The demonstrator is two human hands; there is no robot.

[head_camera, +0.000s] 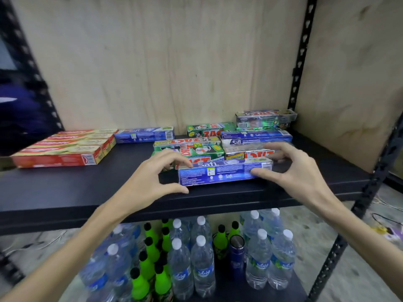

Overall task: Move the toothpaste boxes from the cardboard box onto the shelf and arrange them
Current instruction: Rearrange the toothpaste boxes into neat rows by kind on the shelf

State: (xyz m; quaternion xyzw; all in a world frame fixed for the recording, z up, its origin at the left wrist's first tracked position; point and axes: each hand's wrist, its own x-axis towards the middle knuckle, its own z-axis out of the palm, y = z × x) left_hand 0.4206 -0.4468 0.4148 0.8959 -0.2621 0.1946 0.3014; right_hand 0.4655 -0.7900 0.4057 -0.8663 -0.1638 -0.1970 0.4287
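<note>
A blue Safi toothpaste box (224, 173) lies lengthwise near the front of the black shelf (65, 192). My left hand (150, 177) pinches its left end, thumb in front and fingers on top. My right hand (292, 168) grips its right end the same way. Behind it lie green and silver Zact boxes (192, 149) and more Safi boxes (257, 136), loosely piled. A lone Safi box (144, 134) sits further back. A neat row of red toothpaste boxes (63, 149) fills the shelf's left side. The cardboard box is out of view.
Plywood backs the shelf. A black perforated upright (299, 62) stands at the back right, another at the front right (340, 247). On the lower shelf stand several water bottles (202, 258), green bottles (148, 258) and a dark flask (237, 256).
</note>
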